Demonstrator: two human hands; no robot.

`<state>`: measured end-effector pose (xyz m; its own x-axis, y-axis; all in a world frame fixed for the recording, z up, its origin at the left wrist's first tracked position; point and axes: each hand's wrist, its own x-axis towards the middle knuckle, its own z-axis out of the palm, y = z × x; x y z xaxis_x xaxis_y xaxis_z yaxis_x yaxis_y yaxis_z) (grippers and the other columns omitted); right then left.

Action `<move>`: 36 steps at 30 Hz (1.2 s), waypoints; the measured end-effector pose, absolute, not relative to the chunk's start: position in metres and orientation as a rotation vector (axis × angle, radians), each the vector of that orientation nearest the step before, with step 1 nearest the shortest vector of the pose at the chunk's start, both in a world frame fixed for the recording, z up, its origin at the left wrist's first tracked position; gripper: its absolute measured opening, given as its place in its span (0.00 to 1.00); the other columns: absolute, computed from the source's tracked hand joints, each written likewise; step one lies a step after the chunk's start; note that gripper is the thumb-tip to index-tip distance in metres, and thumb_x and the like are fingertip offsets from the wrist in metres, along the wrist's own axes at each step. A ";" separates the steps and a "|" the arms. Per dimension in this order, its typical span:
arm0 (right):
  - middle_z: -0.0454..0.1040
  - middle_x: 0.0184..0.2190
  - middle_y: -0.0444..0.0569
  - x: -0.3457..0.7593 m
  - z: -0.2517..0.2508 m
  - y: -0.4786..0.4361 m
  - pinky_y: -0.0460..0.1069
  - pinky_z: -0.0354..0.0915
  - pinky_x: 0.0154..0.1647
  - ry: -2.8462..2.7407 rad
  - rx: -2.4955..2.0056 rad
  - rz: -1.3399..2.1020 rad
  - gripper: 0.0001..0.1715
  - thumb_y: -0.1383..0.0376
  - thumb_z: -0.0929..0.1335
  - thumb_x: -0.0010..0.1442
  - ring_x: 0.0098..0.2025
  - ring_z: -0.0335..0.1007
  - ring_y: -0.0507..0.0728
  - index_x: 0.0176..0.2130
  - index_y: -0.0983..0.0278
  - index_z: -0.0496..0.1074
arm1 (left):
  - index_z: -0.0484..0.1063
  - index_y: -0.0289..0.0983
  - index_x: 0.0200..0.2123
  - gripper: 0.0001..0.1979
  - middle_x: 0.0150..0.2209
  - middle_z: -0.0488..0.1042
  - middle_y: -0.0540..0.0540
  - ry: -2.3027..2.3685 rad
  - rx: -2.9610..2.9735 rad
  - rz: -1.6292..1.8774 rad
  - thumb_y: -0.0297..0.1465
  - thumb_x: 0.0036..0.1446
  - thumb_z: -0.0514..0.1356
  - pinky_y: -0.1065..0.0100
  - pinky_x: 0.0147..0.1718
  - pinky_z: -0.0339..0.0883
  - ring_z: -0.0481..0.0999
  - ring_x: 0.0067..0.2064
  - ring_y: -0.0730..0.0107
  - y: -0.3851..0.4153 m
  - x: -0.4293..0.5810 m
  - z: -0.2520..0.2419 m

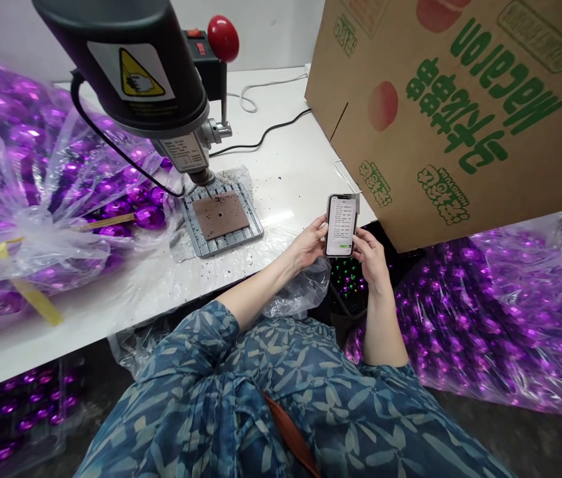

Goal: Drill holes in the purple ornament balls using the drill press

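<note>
A smartphone [341, 227] is held upright in front of me, its lit screen showing lines of text too small to read. My left hand [311, 241] grips its left edge, and my right hand [369, 253] grips its right edge. Both hands are closed on the phone, just past the front edge of the white table [291, 169]. To the left of them stands a black bench drill press [126, 73]. On its grey slotted base [256, 229] lies a brown board [218, 216] with a hole in it and dark shavings scattered about.
A large cardboard box [435, 126] leans at the right. Clear bags of shiny purple balls lie on the table at left [26, 172] and at lower right [505, 318]. A dark crate [351, 282] sits below the phone. Cables [261, 139] cross the table behind the drill.
</note>
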<state>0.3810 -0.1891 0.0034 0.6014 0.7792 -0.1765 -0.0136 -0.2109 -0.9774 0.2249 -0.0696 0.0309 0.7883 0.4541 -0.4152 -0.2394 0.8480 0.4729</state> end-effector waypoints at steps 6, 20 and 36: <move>0.74 0.53 0.54 0.384 0.003 -0.204 0.54 0.77 0.54 -0.688 -1.583 0.878 0.29 0.51 0.69 0.68 0.53 0.74 0.53 0.59 0.67 0.70 | 0.72 0.49 0.65 0.24 0.41 0.83 0.47 0.582 0.407 0.368 0.29 0.68 0.64 0.58 0.45 0.77 0.79 0.37 0.67 -0.070 0.229 0.038; 0.74 0.54 0.54 0.387 -0.004 -0.210 0.54 0.77 0.55 -0.730 -1.531 0.875 0.29 0.52 0.69 0.68 0.54 0.74 0.54 0.60 0.67 0.70 | 0.74 0.50 0.61 0.19 0.38 0.81 0.48 0.573 0.402 0.375 0.29 0.70 0.61 0.58 0.47 0.78 0.77 0.38 0.66 -0.066 0.231 0.037; 0.74 0.54 0.54 0.388 0.003 -0.209 0.54 0.77 0.55 -0.729 -1.549 0.847 0.29 0.52 0.69 0.68 0.53 0.74 0.54 0.60 0.67 0.70 | 0.73 0.52 0.63 0.21 0.39 0.81 0.48 0.555 0.390 0.383 0.30 0.69 0.63 0.58 0.45 0.78 0.78 0.38 0.66 -0.065 0.232 0.040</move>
<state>0.3880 -0.2095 0.0027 0.5437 0.8307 -0.1196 -0.0058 -0.1387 -0.9903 0.2323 -0.0646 0.0405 0.7842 0.4480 -0.4294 -0.2421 0.8580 0.4529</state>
